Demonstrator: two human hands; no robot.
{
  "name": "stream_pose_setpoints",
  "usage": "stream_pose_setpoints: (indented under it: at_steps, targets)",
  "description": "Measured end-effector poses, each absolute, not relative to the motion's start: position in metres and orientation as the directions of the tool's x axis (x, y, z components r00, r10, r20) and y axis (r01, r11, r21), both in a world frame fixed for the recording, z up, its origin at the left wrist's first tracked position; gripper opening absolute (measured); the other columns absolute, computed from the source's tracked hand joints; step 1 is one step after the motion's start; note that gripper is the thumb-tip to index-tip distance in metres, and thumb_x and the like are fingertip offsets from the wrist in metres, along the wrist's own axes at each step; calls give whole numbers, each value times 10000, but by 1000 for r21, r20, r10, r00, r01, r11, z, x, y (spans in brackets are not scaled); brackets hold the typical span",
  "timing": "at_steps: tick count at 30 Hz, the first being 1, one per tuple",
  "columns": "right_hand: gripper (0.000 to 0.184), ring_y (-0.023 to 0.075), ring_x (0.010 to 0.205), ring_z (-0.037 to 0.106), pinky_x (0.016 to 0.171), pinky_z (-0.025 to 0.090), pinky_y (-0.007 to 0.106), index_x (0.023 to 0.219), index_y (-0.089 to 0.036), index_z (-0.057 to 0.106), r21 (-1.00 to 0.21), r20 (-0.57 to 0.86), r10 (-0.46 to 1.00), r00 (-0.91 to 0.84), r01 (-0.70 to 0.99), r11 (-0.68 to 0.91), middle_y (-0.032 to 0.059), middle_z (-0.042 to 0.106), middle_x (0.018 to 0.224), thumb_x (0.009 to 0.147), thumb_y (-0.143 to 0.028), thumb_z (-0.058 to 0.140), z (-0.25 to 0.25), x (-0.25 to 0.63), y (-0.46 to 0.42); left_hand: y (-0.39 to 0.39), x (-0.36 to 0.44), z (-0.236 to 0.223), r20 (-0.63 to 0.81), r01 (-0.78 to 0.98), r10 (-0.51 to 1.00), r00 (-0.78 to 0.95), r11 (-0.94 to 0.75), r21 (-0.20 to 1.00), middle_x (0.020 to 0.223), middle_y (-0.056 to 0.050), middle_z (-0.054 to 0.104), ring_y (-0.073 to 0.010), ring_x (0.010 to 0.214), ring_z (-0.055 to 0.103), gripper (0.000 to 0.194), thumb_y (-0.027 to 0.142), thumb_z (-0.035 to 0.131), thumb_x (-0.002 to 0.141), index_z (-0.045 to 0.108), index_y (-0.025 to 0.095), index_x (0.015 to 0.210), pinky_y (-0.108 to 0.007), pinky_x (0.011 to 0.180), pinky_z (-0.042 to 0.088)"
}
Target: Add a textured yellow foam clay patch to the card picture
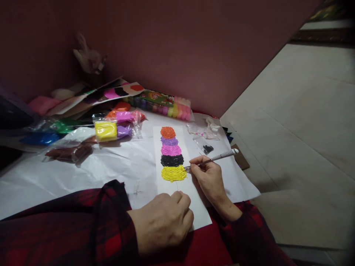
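Note:
A white paper strip (198, 210) carries a column of clay patches: orange (168, 132), purple (169, 141), pink (171, 149), black (172, 160) and yellow (173, 173), each with a ridged texture. My right hand (209, 177) grips a metal fork (219, 156) with a coiled-look handle, its tines at the right edge of the yellow patch. Curled fingers close my left hand (166, 220), which rests on the lower part of the strip. Whatever its fingertips might hold is hidden. A thin line runs from the yellow patch down toward it.
Left of the strip lie bagged clay in yellow (105, 131), brown (69, 152) and blue (40, 138). Behind are a clay box (162, 105) and a decorated sheet (111, 92) against the wall. Small bags, one with black clay (207, 148), lie at right near the table's edge.

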State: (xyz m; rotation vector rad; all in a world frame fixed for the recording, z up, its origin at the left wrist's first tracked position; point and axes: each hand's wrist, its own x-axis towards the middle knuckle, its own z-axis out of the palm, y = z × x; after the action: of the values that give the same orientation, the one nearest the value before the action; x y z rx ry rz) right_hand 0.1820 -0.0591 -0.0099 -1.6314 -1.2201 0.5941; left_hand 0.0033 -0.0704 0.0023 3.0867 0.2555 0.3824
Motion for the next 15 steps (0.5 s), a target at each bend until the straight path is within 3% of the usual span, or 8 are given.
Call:
stream_pose_setpoints:
  at_steps: [15]
  targets:
    - [104, 143, 590, 579, 577, 470, 259, 762, -167, 660, -965, 65, 939, 338, 260, -27, -1, 637, 640, 735, -263, 690, -9, 179, -58, -70, 4, 3, 243, 160, 161, 957, -987, 23, 766, -86, 536, -207, 630, 499, 121, 172, 446, 905, 515, 138, 812, -291, 409, 440]
